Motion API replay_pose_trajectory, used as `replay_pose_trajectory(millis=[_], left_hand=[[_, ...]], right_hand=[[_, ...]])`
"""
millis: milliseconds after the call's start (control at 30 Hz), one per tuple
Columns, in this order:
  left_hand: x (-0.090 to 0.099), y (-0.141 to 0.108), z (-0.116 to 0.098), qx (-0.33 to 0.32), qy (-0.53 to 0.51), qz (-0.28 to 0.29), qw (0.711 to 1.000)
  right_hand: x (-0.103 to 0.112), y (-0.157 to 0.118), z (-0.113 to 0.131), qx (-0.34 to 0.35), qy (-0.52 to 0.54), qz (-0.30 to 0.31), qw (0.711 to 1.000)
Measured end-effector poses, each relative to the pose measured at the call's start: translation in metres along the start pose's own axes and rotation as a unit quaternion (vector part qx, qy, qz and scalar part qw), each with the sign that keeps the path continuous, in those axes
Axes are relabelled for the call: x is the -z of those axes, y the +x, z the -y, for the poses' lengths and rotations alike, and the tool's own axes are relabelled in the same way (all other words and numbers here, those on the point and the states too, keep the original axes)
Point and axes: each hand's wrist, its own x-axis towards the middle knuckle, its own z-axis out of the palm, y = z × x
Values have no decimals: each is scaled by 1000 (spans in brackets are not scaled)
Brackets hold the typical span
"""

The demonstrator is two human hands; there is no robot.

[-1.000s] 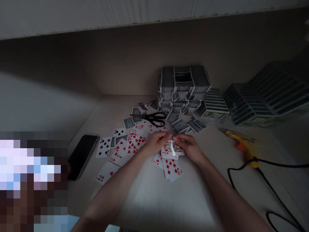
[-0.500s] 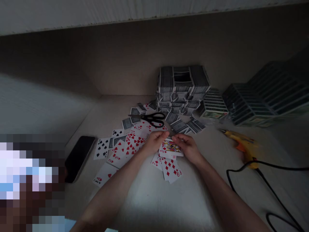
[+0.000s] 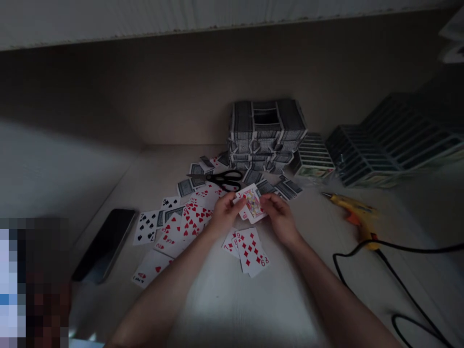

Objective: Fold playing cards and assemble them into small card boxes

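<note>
Between my two hands is a jack of diamonds playing card [image 3: 254,203], face up, with at least one more card showing behind its edge. My left hand [image 3: 225,212] pinches its left side, thumb on the face. Fingers of my right hand [image 3: 278,212] are closed on its right edge. Just below, a nine of diamonds [image 3: 250,246] overlaps other diamond cards on the table. Left of my left hand, heart cards [image 3: 195,217] lie fanned out and partly covered by my forearm. Black-handled scissors [image 3: 223,179] rest on cards beyond my hands.
A box built of folded cards [image 3: 268,130] stands at the back, with banded stacks [image 3: 366,154] to its right. A yellow glue gun [image 3: 353,212] and its black cord [image 3: 395,245] lie at right. A black phone [image 3: 107,244] and a seven of spades [image 3: 146,227] are at left.
The jack of diamonds has been lifted off the diamond cards and tilted, uncovering the nine. Both hands moved slightly up with it. The whole view shifted a little.
</note>
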Motion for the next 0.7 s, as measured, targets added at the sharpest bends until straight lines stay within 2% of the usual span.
replay_pose_trajectory(millis=[67,267,433,567,700], left_hand=[[0,1,1,1,18,-17,1000],[-1,3,-3,17,23,-8,1000],[0,5,0,-5,42,-47,998],[2,6,1,-33,70,-80,994],[0,4,-1,-33,45,-60,997]], right_hand=[[1,0,1,-10,14,8,1000],[4,1,2,-14,31,7,999],[4,1,1,-3,-19,15,1000],[4,3,-2,33,-33,-20,999],[4,5,-3,51,-34,-48,997]])
